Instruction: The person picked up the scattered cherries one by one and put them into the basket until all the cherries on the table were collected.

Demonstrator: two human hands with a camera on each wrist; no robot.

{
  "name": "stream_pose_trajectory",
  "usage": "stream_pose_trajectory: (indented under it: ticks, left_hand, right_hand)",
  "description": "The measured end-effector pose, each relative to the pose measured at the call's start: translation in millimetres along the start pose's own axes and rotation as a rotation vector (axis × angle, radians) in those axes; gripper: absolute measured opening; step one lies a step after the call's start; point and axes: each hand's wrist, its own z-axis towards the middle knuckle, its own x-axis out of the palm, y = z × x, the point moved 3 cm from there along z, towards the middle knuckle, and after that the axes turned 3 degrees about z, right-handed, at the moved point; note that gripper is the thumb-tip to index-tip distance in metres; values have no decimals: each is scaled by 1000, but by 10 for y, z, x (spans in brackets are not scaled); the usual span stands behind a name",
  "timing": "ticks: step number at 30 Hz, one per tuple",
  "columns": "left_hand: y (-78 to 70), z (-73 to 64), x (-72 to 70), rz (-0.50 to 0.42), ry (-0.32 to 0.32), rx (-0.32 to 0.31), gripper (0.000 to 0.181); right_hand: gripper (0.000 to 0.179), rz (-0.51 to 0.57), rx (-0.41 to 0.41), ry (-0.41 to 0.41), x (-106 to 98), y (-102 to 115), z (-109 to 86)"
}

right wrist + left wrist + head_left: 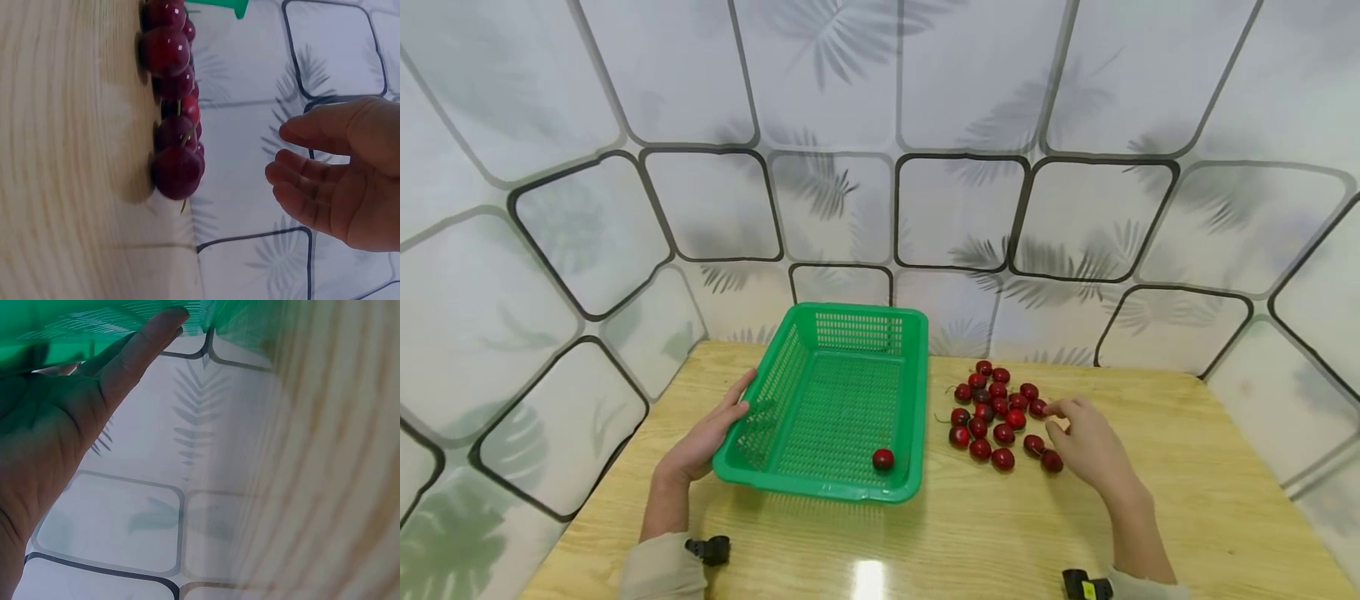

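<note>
A green plastic basket (pixel 917 400) with mesh walls sits on the table, and one cherry (pixel 883 459) lies inside near its front right corner. My left hand (pixel 703 437) rests against the basket's left side with its fingers extended; in the left wrist view this hand (pixel 75 419) reaches up to the green wall. Right of the basket lies a loose group of several dark red cherries (pixel 1003 433), a few with stems. My right hand (pixel 1093 446) hovers at the group's right edge, fingers slightly bent. Nothing is between the thumb and fingers of this hand (pixel 337 169) in the right wrist view.
The light wooden table (pixel 940 542) ends at a pale curtain (pixel 962 212) with dark outlines and leaf prints, which rises behind and on both sides. Two cherries (pixel 1042 453) lie at the front right of the group, close to my right hand.
</note>
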Motion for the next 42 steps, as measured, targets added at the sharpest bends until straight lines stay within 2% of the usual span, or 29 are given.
stream_pose_trajectory:
  ticks: [4,7,16,21,27,35,42]
  left_hand:
    - [6,-4,-2,1,-2,-3,62]
    - [5,-2,-3,-3,-3,-3,62]
    - [27,-19,-2,14,-11,-5,61]
    - [22,-21,4,22,-16,-3,61]
    - [11,-9,1,33,-17,6,61]
    - [17,-4,-9,28,-21,3,62]
    - [38,7,-9,14,-28,-3,62]
  right_hand:
    - [29,-19,46,43,13,-165,-21]
    - [28,-42,49,52,-2,-251,-25]
    - [38,-59,73,158,33,-402,-39]
    - [42,-53,70,191,69,-446,-19]
    - [35,-50,69,214,109,-470,7]
    - [38,10,121,250,183,-453,39]
    - [40,26,123,266,245,-472,50]
